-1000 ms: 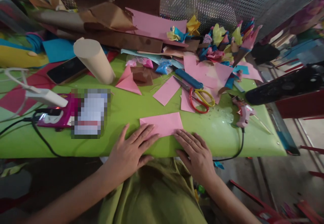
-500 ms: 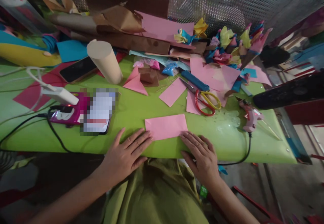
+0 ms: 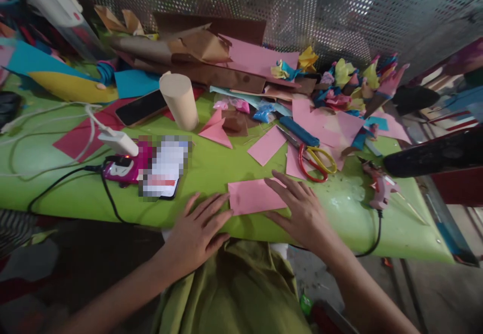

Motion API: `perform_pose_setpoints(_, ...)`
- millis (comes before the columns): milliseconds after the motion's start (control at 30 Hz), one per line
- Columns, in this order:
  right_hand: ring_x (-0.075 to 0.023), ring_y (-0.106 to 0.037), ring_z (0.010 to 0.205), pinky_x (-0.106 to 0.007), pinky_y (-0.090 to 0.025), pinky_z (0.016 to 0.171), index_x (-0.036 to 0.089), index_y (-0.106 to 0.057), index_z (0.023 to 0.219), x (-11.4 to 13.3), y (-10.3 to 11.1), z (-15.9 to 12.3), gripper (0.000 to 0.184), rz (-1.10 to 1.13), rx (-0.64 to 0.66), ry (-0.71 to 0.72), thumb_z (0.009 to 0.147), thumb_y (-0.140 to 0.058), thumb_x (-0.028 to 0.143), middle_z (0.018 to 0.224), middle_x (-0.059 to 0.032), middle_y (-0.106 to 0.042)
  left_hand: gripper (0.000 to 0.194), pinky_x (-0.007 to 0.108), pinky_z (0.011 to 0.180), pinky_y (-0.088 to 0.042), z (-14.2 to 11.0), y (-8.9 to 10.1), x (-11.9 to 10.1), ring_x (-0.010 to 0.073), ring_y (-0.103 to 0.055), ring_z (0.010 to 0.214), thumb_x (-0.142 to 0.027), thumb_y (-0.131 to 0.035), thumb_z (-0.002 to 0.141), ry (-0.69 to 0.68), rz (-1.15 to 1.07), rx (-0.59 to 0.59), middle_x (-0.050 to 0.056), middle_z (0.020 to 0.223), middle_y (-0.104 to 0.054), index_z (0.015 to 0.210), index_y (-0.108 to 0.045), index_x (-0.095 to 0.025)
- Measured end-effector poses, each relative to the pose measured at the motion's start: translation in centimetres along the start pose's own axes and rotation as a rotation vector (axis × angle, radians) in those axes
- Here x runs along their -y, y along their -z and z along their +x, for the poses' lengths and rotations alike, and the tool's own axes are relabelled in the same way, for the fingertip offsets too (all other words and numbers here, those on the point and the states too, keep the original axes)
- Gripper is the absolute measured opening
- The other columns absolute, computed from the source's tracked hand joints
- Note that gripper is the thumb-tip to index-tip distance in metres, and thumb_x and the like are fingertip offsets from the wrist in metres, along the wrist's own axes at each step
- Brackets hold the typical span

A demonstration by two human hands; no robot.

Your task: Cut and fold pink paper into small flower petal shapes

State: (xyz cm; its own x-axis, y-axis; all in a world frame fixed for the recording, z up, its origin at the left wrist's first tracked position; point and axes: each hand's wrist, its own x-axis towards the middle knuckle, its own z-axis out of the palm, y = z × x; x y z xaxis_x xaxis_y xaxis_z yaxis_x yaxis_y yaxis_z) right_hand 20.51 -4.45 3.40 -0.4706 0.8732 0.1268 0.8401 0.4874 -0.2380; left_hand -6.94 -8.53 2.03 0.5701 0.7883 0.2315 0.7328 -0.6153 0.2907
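Observation:
A folded pink paper rectangle (image 3: 252, 198) lies flat on the green table (image 3: 211, 168) close to its front edge. My left hand (image 3: 198, 233) rests open at the paper's left end, fingertips at its lower left corner. Fingers apart, my right hand (image 3: 302, 211) reaches over the paper's right end and hides that edge. Beyond the paper lie a smaller pink piece (image 3: 266, 145), a folded pink triangle (image 3: 217, 129) and scissors (image 3: 317, 164) with red and yellow handles.
On the left are a phone (image 3: 166, 168), a magenta power strip (image 3: 145, 153) with cables, and a cardboard tube (image 3: 180, 102). A pink glue gun (image 3: 383, 188) lies on the right, near a black cylindrical object (image 3: 433, 153). Paper flowers (image 3: 345, 75) and brown paper (image 3: 199, 45) line the back.
My right hand has moved up and left over the paper's right end, its fingers spreading. My left hand stays at the left end. The whole view has shifted.

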Motion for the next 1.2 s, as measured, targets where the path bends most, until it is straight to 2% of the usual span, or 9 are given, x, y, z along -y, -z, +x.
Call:
perform_pose_setpoints(233, -0.0316, -0.06, 0.113, -0.048, -0.051, 0.091, 0.025, -0.045, 0.141, -0.1, 0.0, 2.5, 0.064, 0.086, 0.162, 0.017, 0.083, -0.07, 0.036, 0.127, -0.0118, -0.06, 0.047, 0.05, 0.111, -0.033, 1.0, 0.1, 0.2, 0.0258, -0.05, 0.13, -0.022, -0.05, 0.094, 0.092, -0.115, 0.036, 0.01, 0.144, -0.053, 0.14, -0.043, -0.024)
perform_pose_setpoints(367, -0.0323, -0.06, 0.111, -0.049, -0.053, 0.09, 0.025, -0.049, 0.138, 0.1, 0.1, 2.3, 0.062, 0.104, 0.126, 0.012, 0.081, -0.071, 0.03, 0.123, -0.0123, -0.06, 0.062, 0.048, 0.11, -0.037, 1.8, 0.1, 0.6, 0.0262, -0.049, 0.132, -0.022, -0.054, 0.092, 0.141, -0.173, 0.009, 0.009, 0.145, -0.052, 0.149, -0.029, -0.025)
perform_pose_setpoints(533, -0.0327, -0.059, 0.116, -0.048, -0.051, 0.089, 0.024, -0.053, 0.133, 0.5, -0.2, 1.6, 0.054, 0.063, 0.037, 0.058, 0.082, -0.07, 0.026, 0.134, -0.0129, -0.058, 0.07, 0.048, 0.107, -0.041, 2.8, 0.0, 0.7, 0.0272, -0.051, 0.13, -0.019, -0.061, 0.088, 0.172, -0.225, -0.018, 0.009, 0.142, -0.054, 0.149, -0.027, -0.026)
perform_pose_setpoints(633, -0.0306, -0.062, 0.111, -0.044, -0.051, 0.084, 0.022, -0.058, 0.12, 0.6, -0.4, 1.3, 0.035, 0.083, -0.031, 0.074, 0.085, -0.066, 0.023, 0.129, -0.0128, -0.062, 0.074, 0.047, 0.106, -0.043, 3.3, 0.0, 0.7, 0.0262, -0.052, 0.128, -0.018, -0.066, 0.084, 0.171, -0.263, -0.022, 0.009, 0.14, -0.056, 0.148, -0.03, -0.026)
perform_pose_setpoints(700, -0.0271, -0.066, 0.1, -0.04, -0.051, 0.078, 0.021, -0.061, 0.101, 0.5, -0.3, 1.2, 0.013, 0.131, -0.085, 0.084, 0.088, -0.06, 0.018, 0.114, -0.0106, -0.069, 0.077, 0.045, 0.108, -0.041, 3.6, 0.2, 0.8, 0.0258, -0.05, 0.13, -0.02, -0.07, 0.081, 0.151, -0.271, -0.004, 0.009, 0.141, -0.055, 0.147, -0.031, -0.026)
perform_pose_setpoints(767, -0.0237, -0.069, 0.09, -0.036, -0.05, 0.074, 0.022, -0.059, 0.088, 0.5, -0.1, 1.1, 0.011, 0.182, -0.147, 0.096, 0.088, -0.054, 0.012, 0.098, -0.0072, -0.072, 0.079, 0.047, 0.112, -0.037, 3.8, 0.4, 0.9, 0.0268, -0.043, 0.137, -0.021, -0.073, 0.079, 0.103, -0.248, 0.036, 0.01, 0.147, -0.05, 0.147, -0.033, -0.026)
perform_pose_setpoints(933, -0.02, -0.07, 0.093, -0.033, -0.052, 0.077, 0.024, -0.058, 0.085, 0.6, 0.7, 0.8, 0.016, 0.342, -0.324, 0.111, 0.088, -0.054, 0.008, 0.097, -0.0041, -0.074, 0.073, 0.049, 0.116, -0.026, 4.1, 1.1, 1.2, 0.0274, -0.028, 0.146, -0.013, -0.069, 0.079, -0.035, -0.14, 0.098, 0.005, 0.155, -0.038, 0.144, -0.042, -0.031)
perform_pose_setpoints(1100, -0.0186, -0.07, 0.095, -0.031, -0.055, 0.078, 0.025, -0.058, 0.084, 0.3, 0.5, 0.0, 0.015, 0.478, -0.372, 0.052, 0.087, -0.059, 0.011, 0.101, -0.0036, -0.074, 0.047, 0.046, 0.12, -0.011, 4.0, 0.8, 1.2, 0.019, -0.037, 0.141, -0.004, -0.051, 0.087, -0.169, -0.075, -0.101, -0.001, 0.143, -0.055, 0.125, -0.06, -0.029)
perform_pose_setpoints(1200, -0.0186, -0.069, 0.099, -0.032, -0.055, 0.08, 0.026, -0.061, 0.089, -0.7, -0.2, -0.6, 0.019, 0.464, -0.335, 0.047, 0.086, -0.057, 0.007, 0.105, -0.0042, -0.073, 0.036, 0.042, 0.12, -0.014, 3.8, 0.1, 1.0, 0.0154, -0.048, 0.132, -0.005, -0.045, 0.092, -0.182, -0.079, -0.166, -0.002, 0.131, -0.065, 0.112, -0.067, -0.025)
